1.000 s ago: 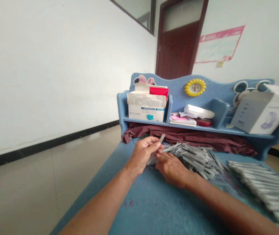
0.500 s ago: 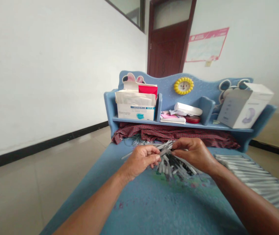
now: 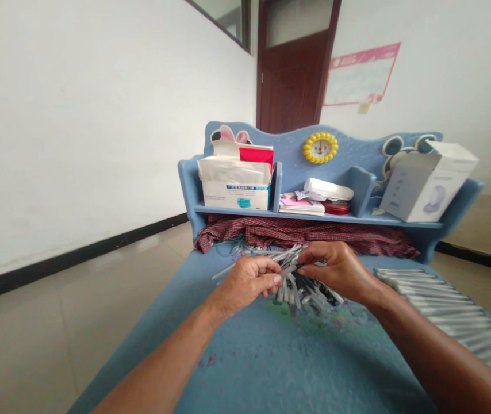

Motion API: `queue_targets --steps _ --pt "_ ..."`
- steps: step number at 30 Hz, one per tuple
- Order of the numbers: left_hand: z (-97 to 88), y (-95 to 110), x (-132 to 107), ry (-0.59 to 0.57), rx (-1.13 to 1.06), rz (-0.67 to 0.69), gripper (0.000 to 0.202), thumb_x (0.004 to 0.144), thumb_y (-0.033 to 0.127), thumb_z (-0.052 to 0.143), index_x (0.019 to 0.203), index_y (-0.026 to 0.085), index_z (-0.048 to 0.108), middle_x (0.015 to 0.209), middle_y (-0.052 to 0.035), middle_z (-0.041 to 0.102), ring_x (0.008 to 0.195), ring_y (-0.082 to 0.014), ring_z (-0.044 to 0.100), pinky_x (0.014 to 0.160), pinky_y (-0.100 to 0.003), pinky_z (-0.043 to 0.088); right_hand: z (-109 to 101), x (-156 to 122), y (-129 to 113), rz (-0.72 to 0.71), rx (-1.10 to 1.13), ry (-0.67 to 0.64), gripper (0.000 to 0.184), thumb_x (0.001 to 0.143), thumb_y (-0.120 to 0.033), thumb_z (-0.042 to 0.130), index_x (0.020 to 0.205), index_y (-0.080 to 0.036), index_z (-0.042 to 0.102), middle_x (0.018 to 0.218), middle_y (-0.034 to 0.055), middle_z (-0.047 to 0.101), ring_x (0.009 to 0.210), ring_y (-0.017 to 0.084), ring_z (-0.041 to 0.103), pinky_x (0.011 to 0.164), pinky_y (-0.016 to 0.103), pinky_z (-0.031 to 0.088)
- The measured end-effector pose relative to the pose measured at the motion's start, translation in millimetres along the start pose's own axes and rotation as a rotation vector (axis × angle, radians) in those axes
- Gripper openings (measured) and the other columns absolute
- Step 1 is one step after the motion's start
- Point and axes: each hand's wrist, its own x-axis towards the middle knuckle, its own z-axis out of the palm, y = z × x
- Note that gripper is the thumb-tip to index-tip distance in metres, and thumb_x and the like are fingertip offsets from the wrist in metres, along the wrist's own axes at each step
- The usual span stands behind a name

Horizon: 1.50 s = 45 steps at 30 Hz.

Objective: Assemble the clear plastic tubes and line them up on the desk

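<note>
At the left of the blue desk (image 3: 245,356), an open face-mask box (image 3: 234,195) stood on the raised shelf, with a red packet (image 3: 256,155) poking out of its top. Below the shelf, a red plaid cloth (image 3: 306,233) lay bunched along the back.

In front of it the left hand (image 3: 248,282) was closed, its thumb and fingers pinching a slim translucent pen piece (image 3: 288,269) just above the desk, between the two hands. It appeared very light and stiff, its smooth plastic probably a little slippery and apt to roll; a fingertip pinch near one end seemed the surest hold, since too hard a squeeze might crack a thin wall.

Under and around the fingertips spread a loose heap of clear and black pen parts (image 3: 291,290), lying at crossed angles. Behind, a yellow-rimmed clock (image 3: 320,148) hung on the shelf's back panel.

The right hand (image 3: 336,267) pinched a small dark tip (image 3: 299,265) between thumb and forefinger; whether it was joined to the translucent piece could not be told. Farther right, slender pens (image 3: 444,319) lay side by side in a blurred row, near a white carton (image 3: 426,184) on the shelf.
</note>
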Motion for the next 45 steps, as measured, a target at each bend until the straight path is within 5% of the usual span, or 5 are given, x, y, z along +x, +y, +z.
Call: queue_targets --steps 15,29,45 --pt "-0.8 0.9 0.0 -0.073 0.109 -0.011 0.014 0.073 0.023 0.056 0.081 0.014 0.062 0.064 -0.0016 0.064 0.054 -0.0105 0.055 0.048 -0.021 0.041 -3.2 -0.4 -9.0 -0.076 -0.078 -0.108 0.011 0.072 -0.012 0.058 0.073 -0.017 0.067 0.068 -0.0008 0.064 0.064 0.011 0.057 0.061 0.022 0.040" --pt "-3.0 2.5 -1.0 -0.129 0.127 -0.057 0.016 0.073 0.024 0.057 0.083 0.013 0.062 0.065 -0.0020 0.064 0.055 -0.0103 0.056 0.046 -0.019 0.039 0.1 -0.4 -3.2 0.028 0.021 -0.196 0.008 0.070 -0.013 0.059 0.071 -0.016 0.067 0.066 -0.0021 0.063 0.062 0.011 0.056 0.056 0.020 0.039" --pt "-2.2 5.6 -1.5 -0.136 0.121 -0.102 0.016 0.072 0.025 0.057 0.082 0.012 0.061 0.066 -0.0009 0.064 0.054 -0.0094 0.055 0.047 -0.019 0.038 -7.4 0.4 -2.8 -0.169 -0.150 -0.274 0.014 0.081 -0.018 0.054 0.075 -0.016 0.066 0.069 0.0013 0.063 0.064 0.012 0.056 0.060 0.022 0.037"
